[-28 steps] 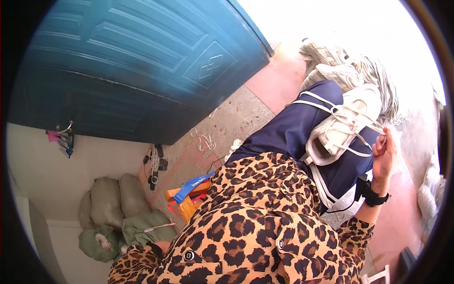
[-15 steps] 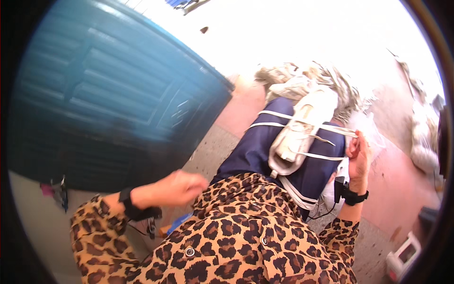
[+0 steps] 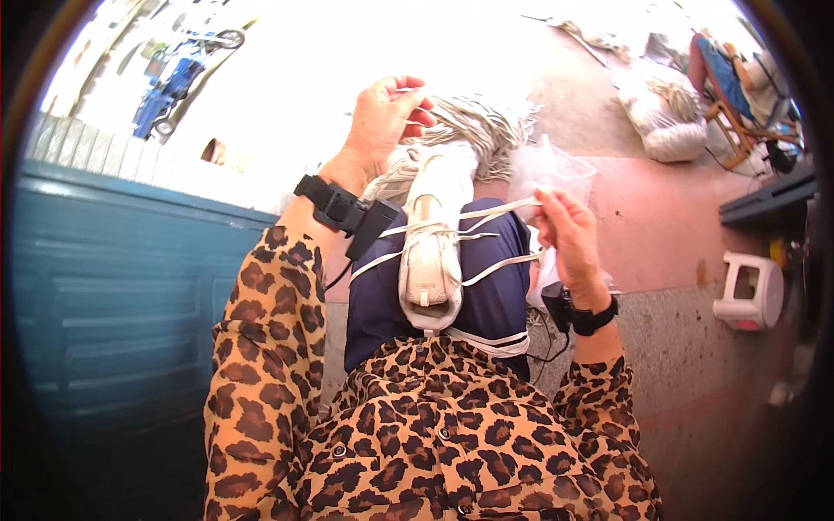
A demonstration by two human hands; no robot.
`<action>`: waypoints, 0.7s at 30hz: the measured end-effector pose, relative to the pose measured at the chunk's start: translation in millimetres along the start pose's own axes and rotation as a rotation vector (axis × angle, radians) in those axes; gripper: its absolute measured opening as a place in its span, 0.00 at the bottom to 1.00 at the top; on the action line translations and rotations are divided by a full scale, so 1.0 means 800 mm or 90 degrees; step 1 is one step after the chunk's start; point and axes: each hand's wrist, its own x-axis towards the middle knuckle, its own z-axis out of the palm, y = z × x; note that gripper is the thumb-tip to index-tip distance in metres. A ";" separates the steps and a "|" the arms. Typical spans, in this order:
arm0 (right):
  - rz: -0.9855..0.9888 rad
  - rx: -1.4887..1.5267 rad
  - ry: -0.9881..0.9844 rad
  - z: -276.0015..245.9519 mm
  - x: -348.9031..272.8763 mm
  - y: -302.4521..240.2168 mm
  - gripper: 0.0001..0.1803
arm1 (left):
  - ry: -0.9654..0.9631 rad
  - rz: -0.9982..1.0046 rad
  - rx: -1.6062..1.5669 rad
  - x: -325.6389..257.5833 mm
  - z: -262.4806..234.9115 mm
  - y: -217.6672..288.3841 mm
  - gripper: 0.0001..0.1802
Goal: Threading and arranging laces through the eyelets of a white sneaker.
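Observation:
A cream-white lace-up shoe (image 3: pixel 432 252) lies along my lap between my thighs, its opening toward me. White shoelaces (image 3: pixel 497 211) run out from it to both sides. My right hand (image 3: pixel 569 239) pinches a shoelace, pulled out to the right of the shoe; another lace strand passes just below its fingers. Beyond the shoe's toe, my left hand (image 3: pixel 388 122) is raised beside a pile of whitish laces (image 3: pixel 486 122). Its fingers are curled together. Bright glare hides what, if anything, they hold.
A blue panelled door or gate (image 3: pixel 139 295) stands at left. At right are a white plastic stool (image 3: pixel 749 291), a stuffed white sack (image 3: pixel 665 122) and a wooden chair (image 3: pixel 730 130). A clear plastic bag (image 3: pixel 547 169) lies past my right knee. More white laces (image 3: pixel 491 341) cross my right thigh.
My left hand has gone from beside my waist at the left up to the lace pile. My right hand keeps its lace. The whole view has turned.

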 end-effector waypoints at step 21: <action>0.250 -0.254 -0.244 0.240 0.006 0.104 0.12 | -0.049 0.234 -0.021 -0.092 -0.097 -0.007 0.10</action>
